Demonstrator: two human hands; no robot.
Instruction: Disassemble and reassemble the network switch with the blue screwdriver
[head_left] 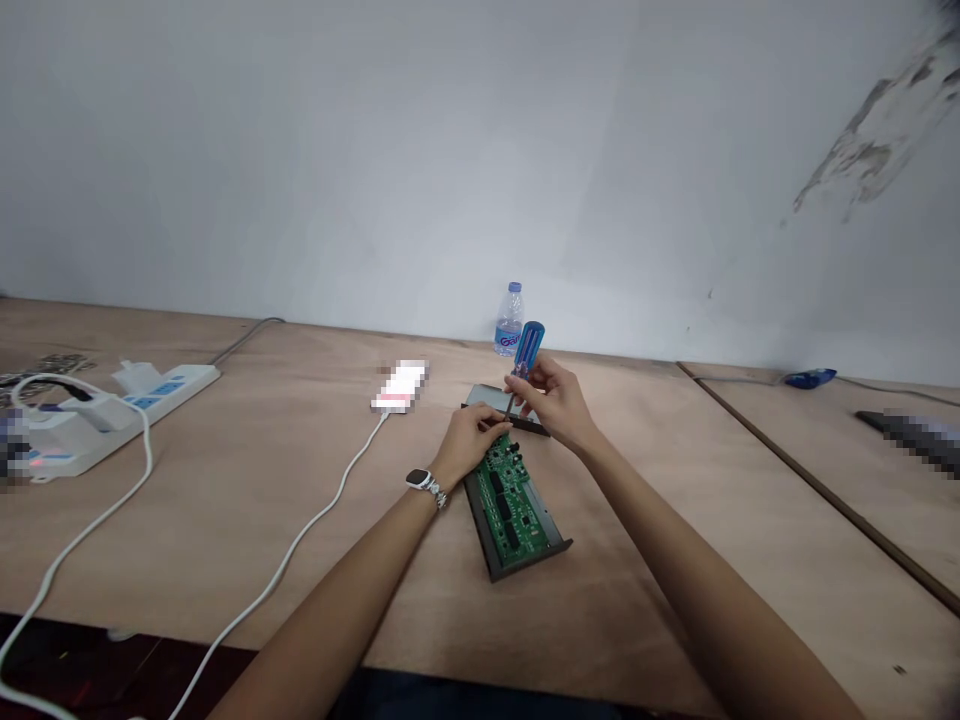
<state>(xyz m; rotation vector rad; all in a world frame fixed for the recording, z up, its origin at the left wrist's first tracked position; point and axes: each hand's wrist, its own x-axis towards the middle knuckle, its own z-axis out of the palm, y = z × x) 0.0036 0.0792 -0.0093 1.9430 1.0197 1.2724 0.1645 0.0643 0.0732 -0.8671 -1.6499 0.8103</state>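
A green circuit board (515, 505) sits in a dark metal tray on the wooden table, slanting toward me. My right hand (551, 398) grips a screwdriver with a blue handle (529, 345), its shaft pointing down at the board's far end. Close beside the shaft is my left hand (474, 440), fingers pinched together at the far end of the board; what they hold, if anything, is too small to see. Just behind both hands lies a grey metal cover (486, 397) with a dark edge, partly hidden by them.
A water bottle (509, 322) stands by the wall. Left of the hands lies a lit phone (401, 385) on a white cable (324, 508). A white power strip (180, 389) is at the far left. A blue object (810, 379) lies at right, past a table seam (817, 485).
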